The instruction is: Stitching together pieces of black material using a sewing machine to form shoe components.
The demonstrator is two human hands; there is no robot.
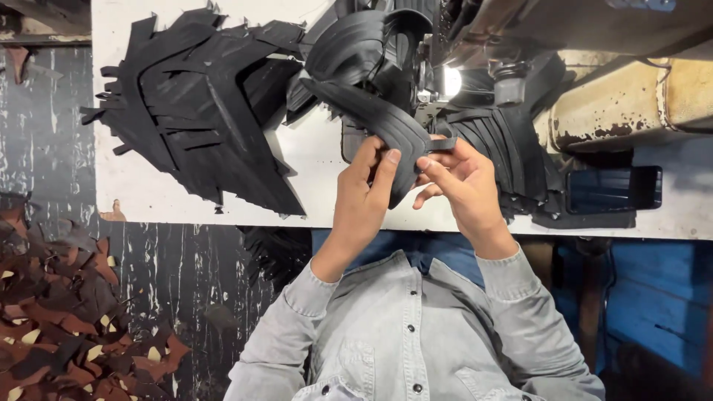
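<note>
Centre frame: left hand (362,194) and right hand (462,186), both pinched shut on black leather strip (379,119). Upper left: stack of cut black leather pieces (200,111) on white table (148,186).

grey button-up shirt (405,334), buttoned cuffs (dark snaps); blue trousers (438,249)

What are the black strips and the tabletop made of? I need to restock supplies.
The black strips look like matte leather or a synthetic: they bend without creasing. The tabletop looks like white-painted board, scuffed; its core is unclear.
</note>
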